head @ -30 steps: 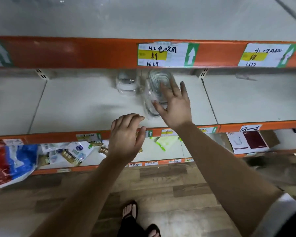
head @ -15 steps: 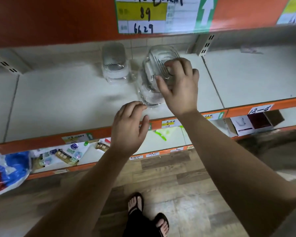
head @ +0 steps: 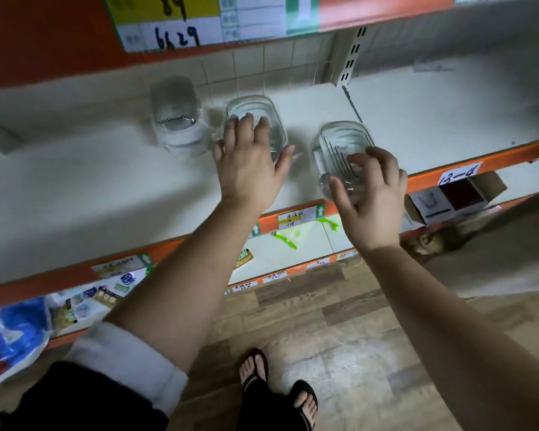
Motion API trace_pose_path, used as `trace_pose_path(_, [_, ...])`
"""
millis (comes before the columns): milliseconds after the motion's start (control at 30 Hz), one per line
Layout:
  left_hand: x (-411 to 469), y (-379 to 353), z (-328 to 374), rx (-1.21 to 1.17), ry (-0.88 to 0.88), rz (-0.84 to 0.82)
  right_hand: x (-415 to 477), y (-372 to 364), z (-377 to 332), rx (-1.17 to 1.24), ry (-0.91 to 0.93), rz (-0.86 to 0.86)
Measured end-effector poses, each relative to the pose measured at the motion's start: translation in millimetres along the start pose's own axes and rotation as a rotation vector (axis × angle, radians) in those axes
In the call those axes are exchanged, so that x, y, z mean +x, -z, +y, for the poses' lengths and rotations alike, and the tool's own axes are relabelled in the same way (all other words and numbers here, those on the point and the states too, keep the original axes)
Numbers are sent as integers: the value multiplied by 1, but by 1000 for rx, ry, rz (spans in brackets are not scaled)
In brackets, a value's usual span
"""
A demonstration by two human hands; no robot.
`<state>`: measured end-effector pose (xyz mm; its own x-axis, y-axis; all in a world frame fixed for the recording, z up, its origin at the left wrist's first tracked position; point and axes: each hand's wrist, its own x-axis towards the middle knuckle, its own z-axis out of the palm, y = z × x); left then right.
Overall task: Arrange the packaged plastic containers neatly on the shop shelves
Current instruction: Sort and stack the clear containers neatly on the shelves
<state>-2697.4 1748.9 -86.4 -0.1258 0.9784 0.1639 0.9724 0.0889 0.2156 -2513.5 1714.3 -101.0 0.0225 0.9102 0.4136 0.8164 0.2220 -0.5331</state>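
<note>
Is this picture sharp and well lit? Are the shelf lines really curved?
Head view: light is dim and flat; the right hand and the clear container it grips are smeared by motion; the orange shelf edge bows only from the wide lens.

Blue-red bag (head: 11, 334) at lower left, opened box (head: 458, 195) at right.

Right hand (head: 371, 197) carried ridged container (head: 339, 144) rightward, left hand (head: 249, 166) now on other container (head: 262, 107)

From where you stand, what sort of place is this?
Probably a shop aisle: orange-edged shelves carry handwritten price labels, and a clear packaged container, one of three alike, is at one shelf.
</note>
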Motion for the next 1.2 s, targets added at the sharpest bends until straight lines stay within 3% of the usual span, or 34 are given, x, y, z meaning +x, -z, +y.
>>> trace_pose_path(233, [12, -4, 9, -22, 89, 10, -17, 5, 10, -11, -10, -14])
trace_pose_path(533, [-43, 21, 2, -185, -49, 96, -33, 30, 0, 44, 19, 6])
trace_pose_path(1000, [-190, 154, 16, -223, -133, 256, -72, 146, -75, 224, 29, -44])
trace_pose_path(1200, [-207, 216, 22, -232, -166, 356, -74, 193, -110, 405, 149, 41])
